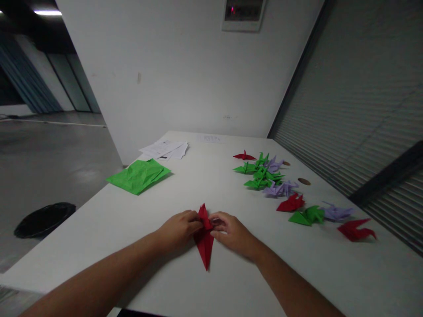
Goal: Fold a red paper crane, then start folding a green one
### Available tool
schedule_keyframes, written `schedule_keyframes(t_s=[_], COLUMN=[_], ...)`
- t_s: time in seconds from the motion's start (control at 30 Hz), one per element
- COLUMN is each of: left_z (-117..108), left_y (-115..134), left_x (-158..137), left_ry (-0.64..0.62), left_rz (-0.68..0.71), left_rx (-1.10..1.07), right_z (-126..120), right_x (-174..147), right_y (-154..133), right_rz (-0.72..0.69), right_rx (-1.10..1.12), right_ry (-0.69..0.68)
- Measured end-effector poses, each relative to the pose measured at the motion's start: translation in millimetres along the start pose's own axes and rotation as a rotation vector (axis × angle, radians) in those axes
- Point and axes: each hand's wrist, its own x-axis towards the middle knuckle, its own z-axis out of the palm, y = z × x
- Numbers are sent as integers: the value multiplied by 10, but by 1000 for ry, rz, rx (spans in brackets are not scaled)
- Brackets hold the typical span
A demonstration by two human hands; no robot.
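My left hand pinches the folded red paper on the table before me; right hand at its right edge, can't tell if gripping. Folded birds lie off right.

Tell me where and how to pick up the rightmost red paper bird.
Probably best to pinch the red paper bird by its broad left part, coming from the near side with the right hand. The thin points at its right look likely to bend, and a purple paper bird sits just beyond it.
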Motion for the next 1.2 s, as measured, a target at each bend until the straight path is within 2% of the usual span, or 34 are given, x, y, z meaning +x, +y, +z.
schedule_keyframes(t_s=[0.1,0.27,0.4,0.47,0.57,0.7,0.83,1.1,1.2], left_z=[4,8,-5,3,47,112,110,65,93], left_y=[0,1,19,13,-27,-79,-52,11,-35], left_x=[5,10,8,5,-2,-14,-16,33,37], left_ry=[-11,-31,-15,29,167,314,292,181,192], left_rz=[-7,-22,-74,-130,-238,-330,-398,-572,-596], left_rx=[-17,-36,-80,-134,-193,-157,-243,-691,-772], right_z=[-2,-36,-34,-30,-32,-39,-32,-24,-27], right_x=[18,28,15,12,15,23,27,40,40], right_y=[39,41,14,-4,-30,-45,-42,-56,-58], right_rz=[14,-31,-50,-77,-119,-123,-129,-192,-185], right_rx=[-54,-264,-250,-223,-196,-205,-156,-165,-171], right_ry=[25,11,31,41,68,95,107,143,149])
